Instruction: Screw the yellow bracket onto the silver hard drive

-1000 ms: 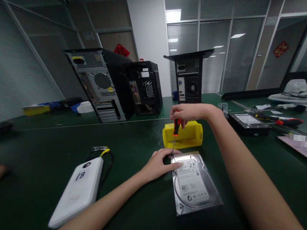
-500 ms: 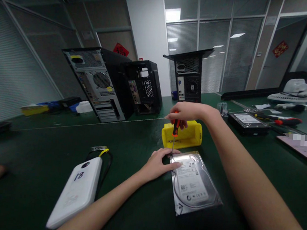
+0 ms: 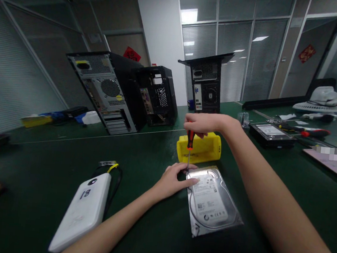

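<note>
Your right hand (image 3: 202,123) is closed around the red and black handle of a slim screwdriver (image 3: 190,140), held upright with its tip at the far left corner of a silver rectangular hard drive (image 3: 211,198) with a white label. The drive lies flat on the dark green table (image 3: 137,231), near the centre. Your left hand (image 3: 173,180) grasps the drive's far left corner, thumb on top. Just beyond the drive sits a yellow plastic bin (image 3: 208,149); to the left lies a white device marked 18 (image 3: 84,214).
</note>
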